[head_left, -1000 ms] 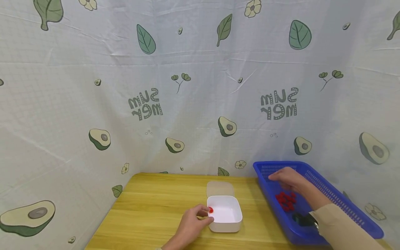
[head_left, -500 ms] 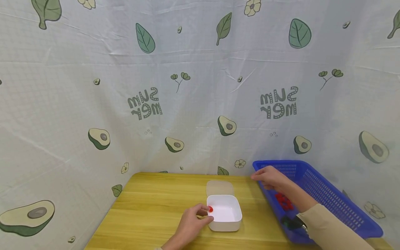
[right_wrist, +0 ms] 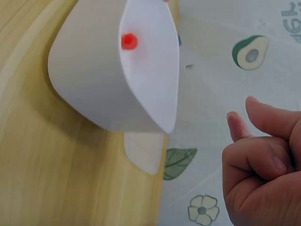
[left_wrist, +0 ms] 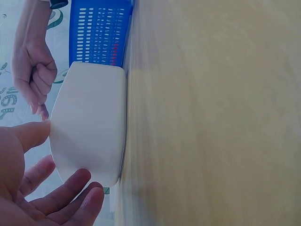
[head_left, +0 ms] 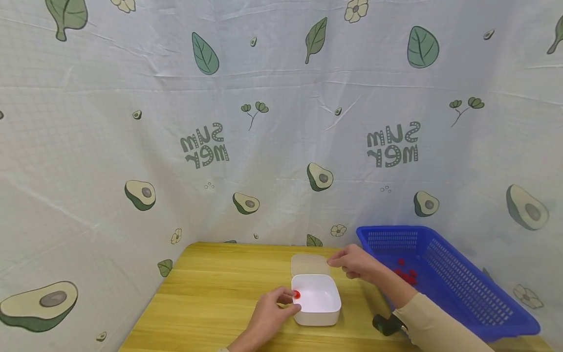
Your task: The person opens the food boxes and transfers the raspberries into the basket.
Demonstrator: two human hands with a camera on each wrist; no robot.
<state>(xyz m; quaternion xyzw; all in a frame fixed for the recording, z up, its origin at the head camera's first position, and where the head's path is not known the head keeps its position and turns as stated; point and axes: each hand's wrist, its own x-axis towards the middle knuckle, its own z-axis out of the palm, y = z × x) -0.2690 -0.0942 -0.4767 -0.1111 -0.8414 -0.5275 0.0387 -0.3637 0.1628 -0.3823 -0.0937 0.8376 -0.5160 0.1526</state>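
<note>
A white square box [head_left: 316, 298] stands on the table with its top open. Inside it, against the left wall, is a small round red piece [right_wrist: 129, 41]. My left hand [head_left: 272, 311] holds the box's left side; in the left wrist view its thumb [left_wrist: 35, 135] touches the rim and its fingers lie along the wall. Over the table behind the box's right corner hovers my right hand [head_left: 358, 264]. Its thumb and index fingertips are close together and its other fingers are curled; whether something tiny lies between the tips cannot be seen.
Behind the box lies a flat pale sheet like a lid [head_left: 310, 265]. At the right stands a blue slotted basket [head_left: 466, 278] with several small red pieces [head_left: 406, 276] in it. A printed curtain [head_left: 272, 146] hangs behind the wooden table [head_left: 211, 293]. My right wrist carries a black device [head_left: 387, 324].
My right hand has moved left out of the blue basket to beside the box's back right corner. My left hand, the box and the red piece in it have stayed put.
</note>
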